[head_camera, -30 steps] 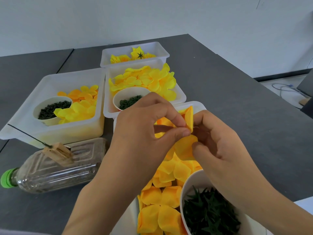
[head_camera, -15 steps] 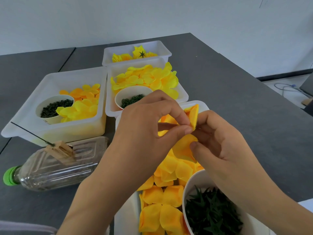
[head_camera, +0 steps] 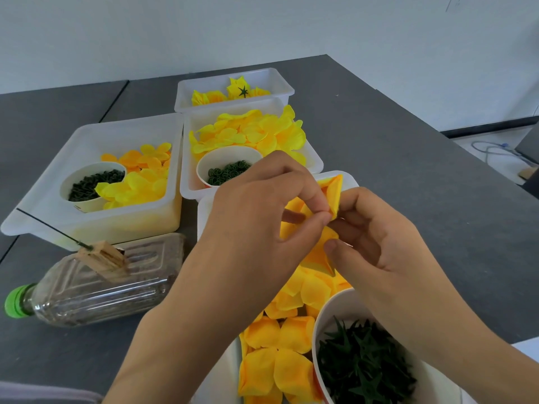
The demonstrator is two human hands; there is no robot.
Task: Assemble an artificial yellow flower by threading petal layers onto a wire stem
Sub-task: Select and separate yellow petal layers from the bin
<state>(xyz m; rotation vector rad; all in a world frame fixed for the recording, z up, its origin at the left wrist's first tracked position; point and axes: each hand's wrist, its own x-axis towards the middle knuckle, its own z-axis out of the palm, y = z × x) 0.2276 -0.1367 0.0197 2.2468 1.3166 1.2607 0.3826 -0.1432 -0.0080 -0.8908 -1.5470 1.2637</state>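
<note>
A yellow petal layer sits in the middle of the frame, above the near tray of petals. The left hand pinches it with thumb and finger, so its grip is clamped on the petal. The right hand pinches the same petal. At lower left, a wire stem sticks out of a clip on a bottle lying on the grey surface.

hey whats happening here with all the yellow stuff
A person is making artificial flowers. Both hands, left hand and right hand, pinch one yellow petal layer above the nearest tray of petals. The wire stem is untouched, clipped in a clothespin on a plastic bottle lying on its side. No petal is threaded yet.
</note>
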